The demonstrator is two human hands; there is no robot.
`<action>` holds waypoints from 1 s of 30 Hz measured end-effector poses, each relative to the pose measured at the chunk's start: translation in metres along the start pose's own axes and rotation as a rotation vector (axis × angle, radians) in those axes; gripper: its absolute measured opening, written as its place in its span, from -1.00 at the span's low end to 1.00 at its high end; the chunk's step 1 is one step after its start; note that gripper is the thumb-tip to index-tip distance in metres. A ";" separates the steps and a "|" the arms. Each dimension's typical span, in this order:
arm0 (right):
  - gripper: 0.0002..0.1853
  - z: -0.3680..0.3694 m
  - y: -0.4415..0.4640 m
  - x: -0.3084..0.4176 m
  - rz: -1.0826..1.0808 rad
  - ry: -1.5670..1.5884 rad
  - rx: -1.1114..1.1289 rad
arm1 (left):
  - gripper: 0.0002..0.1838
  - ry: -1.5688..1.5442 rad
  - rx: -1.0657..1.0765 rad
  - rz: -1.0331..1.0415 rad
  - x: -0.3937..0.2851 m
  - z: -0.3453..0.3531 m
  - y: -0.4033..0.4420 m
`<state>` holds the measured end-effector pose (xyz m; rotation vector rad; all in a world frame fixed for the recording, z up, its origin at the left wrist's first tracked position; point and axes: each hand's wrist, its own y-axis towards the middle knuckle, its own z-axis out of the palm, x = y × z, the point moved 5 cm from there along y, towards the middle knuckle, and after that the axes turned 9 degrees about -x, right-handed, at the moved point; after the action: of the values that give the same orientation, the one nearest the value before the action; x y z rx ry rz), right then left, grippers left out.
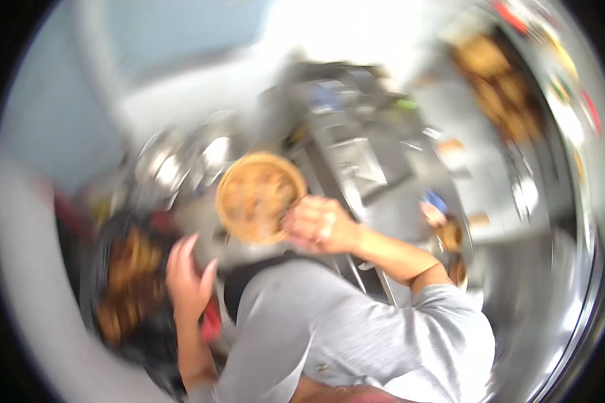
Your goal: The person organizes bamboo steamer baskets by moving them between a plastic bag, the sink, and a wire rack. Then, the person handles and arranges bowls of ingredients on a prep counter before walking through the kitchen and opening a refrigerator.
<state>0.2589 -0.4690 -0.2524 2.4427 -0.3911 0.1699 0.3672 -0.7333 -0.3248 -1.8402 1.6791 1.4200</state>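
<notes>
In the head view, the right hand (320,225) grips with curled fingers the rim of a round tan container (259,158), which is in front of the person (363,322), near shiny metal bowls (163,166). The left hand (189,277), its fingers spread apart, is near a black bag (119,227) with blurred brown pieces (129,302).

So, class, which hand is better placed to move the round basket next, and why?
Probably the right hand: it is at the near edge of the round basket, seemingly gripping it, though blur softens the detail. The left hand is open and apart from it.
</notes>
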 end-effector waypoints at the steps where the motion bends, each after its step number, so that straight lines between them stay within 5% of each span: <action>1: -0.70 -0.048 -0.015 0.005 0.094 -0.076 -0.065 | -0.49 -0.085 0.064 0.020 -0.004 0.017 0.011; 4: -0.64 -0.181 -0.062 0.034 0.243 -0.371 -0.292 | -0.53 -0.182 0.235 0.101 -0.014 0.070 0.033; 16: -0.58 -0.666 -0.187 0.150 0.415 -1.375 -0.788 | -0.56 -0.382 0.513 0.479 -0.283 0.254 0.038; 18: -0.42 -0.752 -0.192 0.140 0.503 -1.519 -0.736 | -0.57 -0.375 0.512 0.458 -0.297 0.270 0.033; 20: -0.53 -0.770 -0.152 0.141 0.733 -1.507 -0.743 | -0.57 -0.348 0.522 0.446 -0.305 0.281 0.028; 22: -0.66 -0.863 -0.176 0.097 0.604 -1.555 -0.761 | -0.57 -0.306 0.535 0.440 -0.307 0.286 0.023; 26: -0.69 -0.965 -0.225 0.005 0.894 -1.588 -0.625 | -0.60 -0.265 0.495 0.372 -0.304 0.284 0.019; 30: -0.67 -0.977 -0.247 -0.036 0.949 -1.452 -0.657 | -0.62 -0.217 0.449 0.280 -0.285 0.278 0.013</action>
<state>0.2808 0.3343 0.3576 1.1619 -1.8038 -1.1822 0.2704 -0.3584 -0.2310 -1.2069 1.9935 1.1591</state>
